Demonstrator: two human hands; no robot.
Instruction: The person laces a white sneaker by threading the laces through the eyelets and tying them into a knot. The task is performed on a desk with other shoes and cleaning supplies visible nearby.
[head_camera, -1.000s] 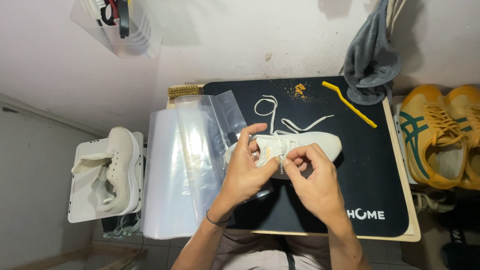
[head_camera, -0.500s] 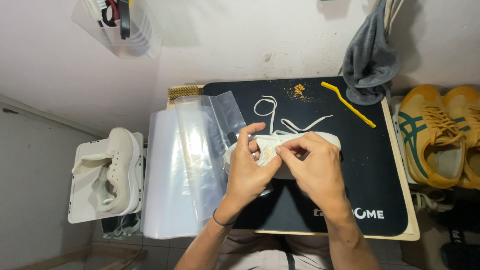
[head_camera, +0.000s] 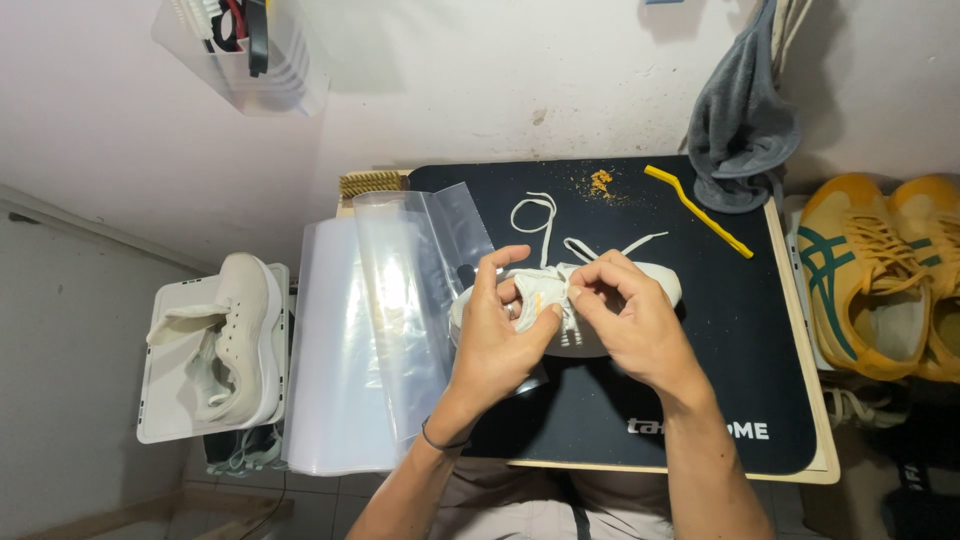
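Left hand (head_camera: 500, 335) wrapped around white sneaker (head_camera: 655, 282) on black mat (head_camera: 700, 380), thumb pressed near eyelets. Right hand (head_camera: 630, 320) pinching white lace (head_camera: 545, 222) at shoe's tongue. Lace ends trailing beyond fingers. Clear plastic sheet (head_camera: 390, 310) left of left hand; yellow toothbrush (head_camera: 700, 210) beyond right hand.

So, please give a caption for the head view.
Both hands, left and right, lace a white sneaker on a black mat.

— Any bags or signs near the black table mat (head_camera: 700, 330)?
— Clear plastic bags (head_camera: 390, 320) lie flat on its left edge. White letters (head_camera: 700, 428) sit on the mat's near side. No screens.
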